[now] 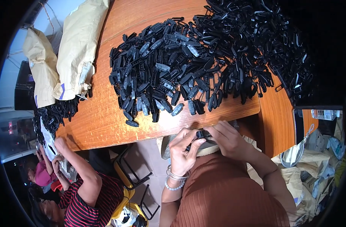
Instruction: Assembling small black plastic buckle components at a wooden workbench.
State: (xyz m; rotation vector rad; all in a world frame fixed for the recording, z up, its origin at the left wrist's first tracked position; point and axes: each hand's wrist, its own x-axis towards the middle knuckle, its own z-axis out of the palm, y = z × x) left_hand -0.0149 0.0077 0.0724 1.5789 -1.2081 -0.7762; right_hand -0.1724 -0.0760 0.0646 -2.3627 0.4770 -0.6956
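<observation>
In front of my body, just off the table's near edge, both hands meet around a small black plastic piece. My left hand is closed on it, with a silver bangle and a beaded bracelet on the wrist. My right hand is closed too, its fingertips pinching the other end of the piece. The fingers cover much of it. On the table beyond lies a pile of black oval plastic pieces, several with slotted insides showing. A heap of thinner black loop-shaped pieces adjoins it at the right.
The orange-brown wooden table has its edge close to my hands. Two paper sacks lie at the left above more black pieces. A person in a striped shirt works at the left. A yellow stool and sacks stand on the floor.
</observation>
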